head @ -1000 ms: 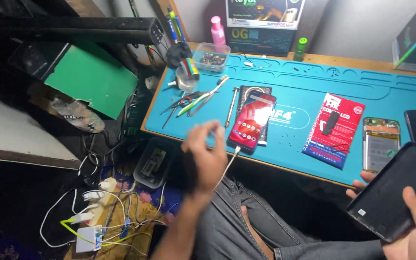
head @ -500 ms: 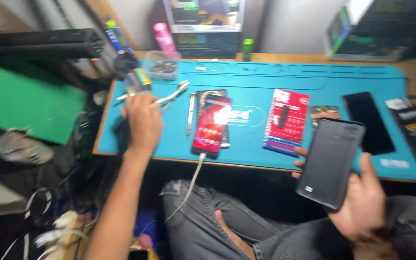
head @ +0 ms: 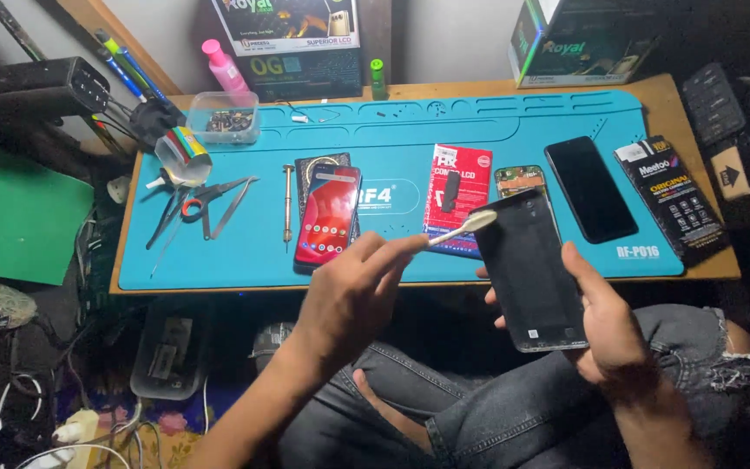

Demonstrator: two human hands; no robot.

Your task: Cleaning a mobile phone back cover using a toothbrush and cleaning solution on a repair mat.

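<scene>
Spread across the wooden table [head: 696, 91]: a blue work mat [head: 410, 143], taking up nearly the whole top. Below the mat's near edge, over the lap: a dark phone panel [head: 527, 274], tilted, grasped along its right side by the right hand [head: 605, 326], thumb over the edge, fingers behind. Left of it: the left hand [head: 353, 291], pinched shut around the thin handle of a pale brush [head: 462, 229], bristle end touching the panel's upper left corner. On the mat, just above the left hand: a red phone [head: 327, 217], lying flat on a dark package. Further right: a red packet [head: 462, 195], then a small green circuit-backed part [head: 518, 180], partly hidden by the panel, then a black phone [head: 590, 188], screen dark. On the mat's left part: a slim screwdriver [head: 287, 204], upright beside the red phone, and scissors with tweezers [head: 201, 204] bunched together. At the back left corner: a clear plastic tub [head: 224, 117] with small parts inside.
</scene>
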